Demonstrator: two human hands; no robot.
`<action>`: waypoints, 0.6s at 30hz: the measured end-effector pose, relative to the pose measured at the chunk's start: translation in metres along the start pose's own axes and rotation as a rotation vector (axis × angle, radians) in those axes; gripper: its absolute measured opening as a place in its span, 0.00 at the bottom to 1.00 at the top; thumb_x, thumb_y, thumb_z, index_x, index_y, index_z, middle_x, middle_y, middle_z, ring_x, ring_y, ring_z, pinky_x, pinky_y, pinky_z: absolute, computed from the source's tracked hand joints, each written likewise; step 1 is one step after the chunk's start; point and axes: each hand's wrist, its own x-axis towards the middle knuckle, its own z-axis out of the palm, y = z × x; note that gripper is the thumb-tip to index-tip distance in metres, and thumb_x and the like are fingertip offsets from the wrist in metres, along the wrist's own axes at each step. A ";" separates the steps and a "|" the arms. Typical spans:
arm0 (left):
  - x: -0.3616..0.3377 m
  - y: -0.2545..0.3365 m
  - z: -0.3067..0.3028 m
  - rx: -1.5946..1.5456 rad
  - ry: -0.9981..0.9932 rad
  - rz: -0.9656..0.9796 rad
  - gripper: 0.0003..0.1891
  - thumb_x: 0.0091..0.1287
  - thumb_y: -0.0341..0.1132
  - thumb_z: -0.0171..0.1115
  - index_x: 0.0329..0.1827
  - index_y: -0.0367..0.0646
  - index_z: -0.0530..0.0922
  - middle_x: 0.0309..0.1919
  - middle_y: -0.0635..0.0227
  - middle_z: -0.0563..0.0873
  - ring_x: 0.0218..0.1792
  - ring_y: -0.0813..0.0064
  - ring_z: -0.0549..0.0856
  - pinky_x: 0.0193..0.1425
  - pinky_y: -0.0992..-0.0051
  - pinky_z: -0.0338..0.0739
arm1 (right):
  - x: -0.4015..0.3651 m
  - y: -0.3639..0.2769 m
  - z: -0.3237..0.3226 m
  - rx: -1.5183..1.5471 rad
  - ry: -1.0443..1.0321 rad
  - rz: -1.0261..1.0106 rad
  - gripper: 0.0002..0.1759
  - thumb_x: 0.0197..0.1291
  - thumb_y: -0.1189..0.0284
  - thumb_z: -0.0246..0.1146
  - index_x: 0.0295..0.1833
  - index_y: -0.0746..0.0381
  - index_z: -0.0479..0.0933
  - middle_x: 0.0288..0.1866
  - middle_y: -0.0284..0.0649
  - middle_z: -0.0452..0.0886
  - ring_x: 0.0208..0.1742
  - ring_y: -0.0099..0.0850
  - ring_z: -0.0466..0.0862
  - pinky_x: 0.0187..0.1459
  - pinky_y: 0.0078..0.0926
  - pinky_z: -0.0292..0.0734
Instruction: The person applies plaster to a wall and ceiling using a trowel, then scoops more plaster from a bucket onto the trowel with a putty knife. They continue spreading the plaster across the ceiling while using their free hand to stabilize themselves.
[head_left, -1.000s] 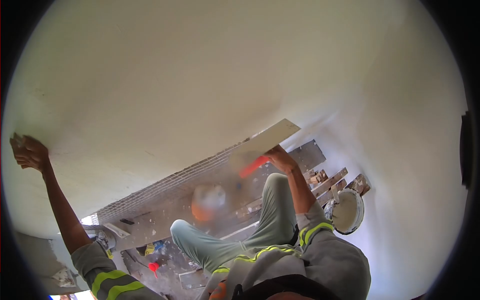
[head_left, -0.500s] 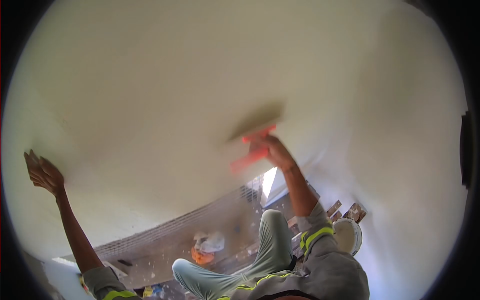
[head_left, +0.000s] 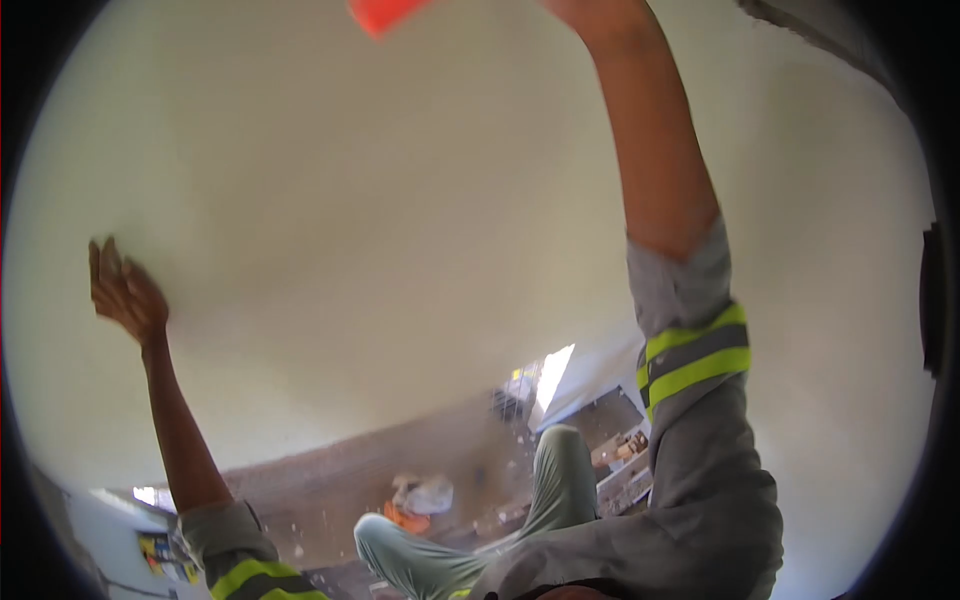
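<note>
My left hand is raised at the left with its fingers apart, resting against or very near the pale plastered wall. It holds nothing that I can see. My right arm stretches up to the top edge, where only the base of my right hand shows; its fingers are cut off by the frame. Left of it, also at the top edge, is the end of a red tool handle. The tool's blade lies out of view.
A white and an orange plastic bag lie on the spattered floor beyond my knees. Bright openings show near the wall's lower edge. Wooden pieces lie at the right, and colourful items at the lower left.
My right hand has swept upward along the wall with the red-handled tool, nearly out of the frame. My left hand appears slightly higher and further right. The white bucket is no longer visible.
</note>
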 end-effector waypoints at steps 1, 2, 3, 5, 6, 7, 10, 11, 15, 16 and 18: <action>-0.001 -0.003 -0.001 -0.018 0.023 0.047 0.25 0.77 0.56 0.37 0.67 0.56 0.72 0.70 0.64 0.70 0.66 0.61 0.68 0.68 0.52 0.55 | -0.049 0.004 0.023 -0.088 0.009 0.029 0.14 0.72 0.68 0.53 0.53 0.68 0.72 0.44 0.44 0.80 0.46 0.35 0.81 0.49 0.35 0.78; -0.004 -0.004 -0.004 0.046 -0.007 0.040 0.23 0.77 0.54 0.38 0.67 0.57 0.72 0.70 0.65 0.69 0.65 0.64 0.68 0.68 0.53 0.55 | -0.108 0.018 0.039 -0.207 0.075 0.170 0.17 0.72 0.67 0.50 0.56 0.68 0.72 0.50 0.45 0.80 0.51 0.38 0.81 0.55 0.38 0.76; -0.008 -0.012 -0.003 0.073 -0.019 0.060 0.23 0.77 0.54 0.38 0.67 0.59 0.71 0.70 0.67 0.68 0.65 0.66 0.67 0.68 0.55 0.55 | -0.184 0.045 0.059 -0.493 0.101 0.191 0.16 0.69 0.72 0.53 0.58 0.67 0.72 0.54 0.47 0.79 0.56 0.42 0.78 0.59 0.39 0.73; -0.007 -0.011 -0.008 0.025 -0.067 0.013 0.24 0.76 0.54 0.37 0.68 0.60 0.71 0.71 0.68 0.67 0.66 0.66 0.65 0.68 0.56 0.53 | -0.335 0.099 0.098 -1.087 0.138 0.274 0.21 0.63 0.81 0.57 0.63 0.64 0.72 0.62 0.50 0.76 0.64 0.49 0.74 0.67 0.42 0.66; -0.010 -0.021 -0.007 0.029 -0.074 0.059 0.24 0.76 0.54 0.36 0.69 0.60 0.71 0.71 0.67 0.67 0.66 0.66 0.65 0.69 0.55 0.53 | -0.377 0.110 0.124 -0.686 0.225 0.515 0.21 0.63 0.80 0.59 0.63 0.63 0.72 0.62 0.47 0.76 0.65 0.46 0.74 0.67 0.40 0.66; -0.012 -0.029 -0.003 0.026 -0.073 0.107 0.25 0.76 0.54 0.36 0.69 0.61 0.71 0.71 0.67 0.67 0.66 0.66 0.65 0.69 0.55 0.52 | -0.419 0.121 0.151 -0.147 0.466 0.707 0.22 0.63 0.78 0.60 0.63 0.63 0.72 0.63 0.44 0.76 0.65 0.42 0.74 0.68 0.37 0.66; -0.010 -0.036 0.004 0.015 -0.076 0.188 0.26 0.75 0.54 0.35 0.70 0.61 0.70 0.72 0.64 0.66 0.67 0.65 0.63 0.70 0.53 0.50 | -0.506 0.157 0.191 0.567 0.751 0.943 0.17 0.65 0.72 0.63 0.58 0.63 0.74 0.55 0.37 0.79 0.58 0.31 0.78 0.62 0.31 0.70; -0.011 -0.030 0.005 0.017 -0.093 0.166 0.26 0.75 0.54 0.35 0.70 0.61 0.70 0.72 0.64 0.66 0.67 0.65 0.62 0.70 0.53 0.50 | -0.535 0.181 0.182 0.638 0.714 0.973 0.16 0.65 0.71 0.63 0.56 0.63 0.75 0.52 0.36 0.80 0.55 0.30 0.79 0.60 0.31 0.72; -0.008 -0.028 -0.001 0.016 -0.056 0.140 0.26 0.75 0.56 0.35 0.70 0.63 0.70 0.72 0.65 0.66 0.67 0.64 0.62 0.70 0.53 0.50 | -0.538 0.222 0.183 0.683 0.639 1.144 0.12 0.65 0.68 0.64 0.50 0.63 0.76 0.44 0.35 0.81 0.45 0.27 0.80 0.53 0.30 0.76; -0.008 -0.024 -0.002 0.005 -0.053 0.112 0.26 0.75 0.56 0.34 0.70 0.64 0.70 0.72 0.65 0.66 0.67 0.64 0.62 0.70 0.53 0.50 | -0.540 0.228 0.188 0.672 0.637 1.156 0.12 0.65 0.68 0.64 0.50 0.63 0.76 0.44 0.35 0.81 0.45 0.27 0.80 0.52 0.30 0.76; -0.008 -0.031 0.000 0.001 -0.058 0.118 0.25 0.75 0.56 0.34 0.69 0.65 0.71 0.72 0.66 0.65 0.66 0.64 0.62 0.69 0.53 0.50 | -0.539 0.240 0.203 0.657 0.625 1.188 0.13 0.66 0.68 0.64 0.51 0.62 0.76 0.44 0.36 0.81 0.45 0.26 0.81 0.51 0.29 0.77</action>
